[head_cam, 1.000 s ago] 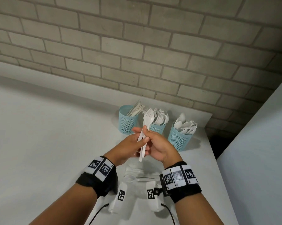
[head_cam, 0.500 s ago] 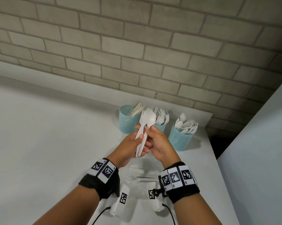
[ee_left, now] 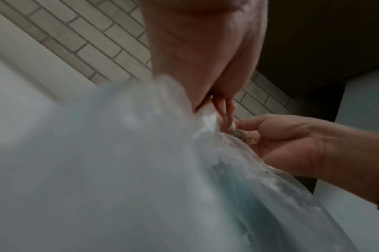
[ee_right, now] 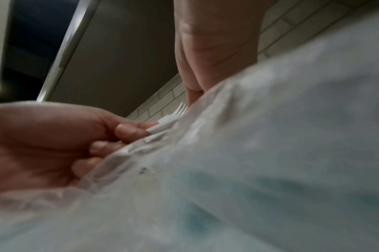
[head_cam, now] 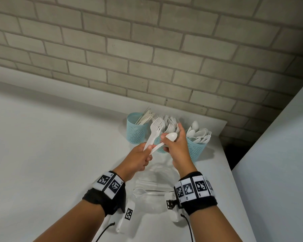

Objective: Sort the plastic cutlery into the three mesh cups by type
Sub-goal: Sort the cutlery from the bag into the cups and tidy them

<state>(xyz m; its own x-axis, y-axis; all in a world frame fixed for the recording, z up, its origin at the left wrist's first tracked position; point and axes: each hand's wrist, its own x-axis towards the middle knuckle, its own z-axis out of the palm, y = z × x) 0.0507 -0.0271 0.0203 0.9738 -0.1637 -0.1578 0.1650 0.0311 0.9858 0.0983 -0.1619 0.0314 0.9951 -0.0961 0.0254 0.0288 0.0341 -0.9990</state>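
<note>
Fingers of the left hand (head_cam: 138,158) curl tight round the handle of a white plastic fork (head_cam: 155,131). The fork tilts up, and its prongs point at the middle cup (head_cam: 159,145). The right hand (head_cam: 177,149) pinches a white plastic spoon (head_cam: 165,141) near its bowl, with the thumb on one side and the fingers on the other. The spoon's handle slants down to the left hand and crosses just below the fork's handle. Both hands are up in the air, in front of the middle cup, and they hide much of it.

Three blue mesh cups stand in a row by the brick wall (head_cam: 147,49). The middle cup has forks in it. The left cup (head_cam: 136,131) stands just beside the middle cup and holds long flat white pieces; I cannot tell for sure what kind they are. The right cup (head_cam: 197,151) stands on the other side of the middle cup and is full of spoons.

On the white table (head_cam: 51,154), nearer to the person than the middle cup, lies a clear plastic bag (head_cam: 154,194) with more white cutlery inside. It sits under and between the two wrists. Both wrist views are mostly filled by this blurry bag. The right wrist view shows the left hand's curled fingers (ee_right: 128,131) and the fork's prongs past them.
</note>
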